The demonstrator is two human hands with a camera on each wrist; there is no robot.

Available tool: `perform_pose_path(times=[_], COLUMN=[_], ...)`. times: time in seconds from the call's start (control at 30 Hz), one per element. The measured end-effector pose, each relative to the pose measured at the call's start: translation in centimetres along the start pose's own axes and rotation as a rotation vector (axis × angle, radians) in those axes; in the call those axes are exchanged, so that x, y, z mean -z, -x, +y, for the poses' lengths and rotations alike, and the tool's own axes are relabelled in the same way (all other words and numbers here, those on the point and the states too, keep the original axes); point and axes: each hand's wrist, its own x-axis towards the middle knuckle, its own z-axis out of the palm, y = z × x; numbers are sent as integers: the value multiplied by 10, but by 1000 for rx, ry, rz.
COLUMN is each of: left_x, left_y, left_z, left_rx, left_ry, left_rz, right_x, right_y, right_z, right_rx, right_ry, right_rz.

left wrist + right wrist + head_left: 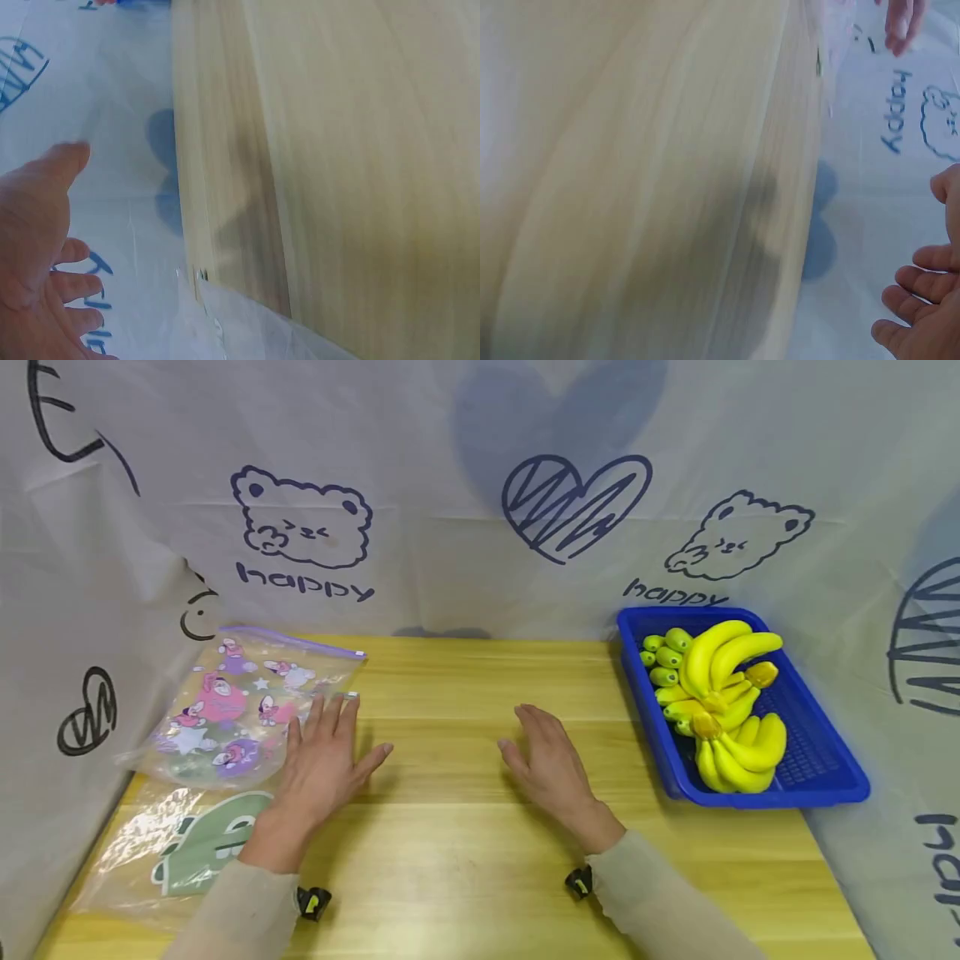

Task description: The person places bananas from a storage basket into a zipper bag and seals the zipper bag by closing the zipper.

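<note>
Bananas (731,706), mostly yellow, lie in a blue basket (813,799) at the table's (450,877) right, well apart from the right hand (551,768), which is empty, its fingers extended with a slight bend and its thumb apart. Opposite, the left hand (322,764) is empty too, fingers straight and thumb spread, at the right edge of a patterned bag (225,718) — whether it touches, one cannot tell. That bag lies flat, overlapping a green-figured bag (202,852) nearer the person — both left of centre.
</note>
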Motion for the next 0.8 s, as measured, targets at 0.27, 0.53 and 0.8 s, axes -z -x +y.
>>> perform_pose_path(times=[0.27, 0.53, 0.8], left_x=[9, 11, 4], left_y=[-12, -34, -52], left_z=[-20, -33, -50], left_rx=[61, 144, 202], left_ry=[63, 69, 69], left_rz=[123, 62, 7], right_x=[-33, -60, -84], right_y=[-15, -32, -50], right_z=[-42, -68, -87], right_rx=[-17, 21, 56], right_ry=[-155, -129, -122], right_rz=[-101, -199, -248])
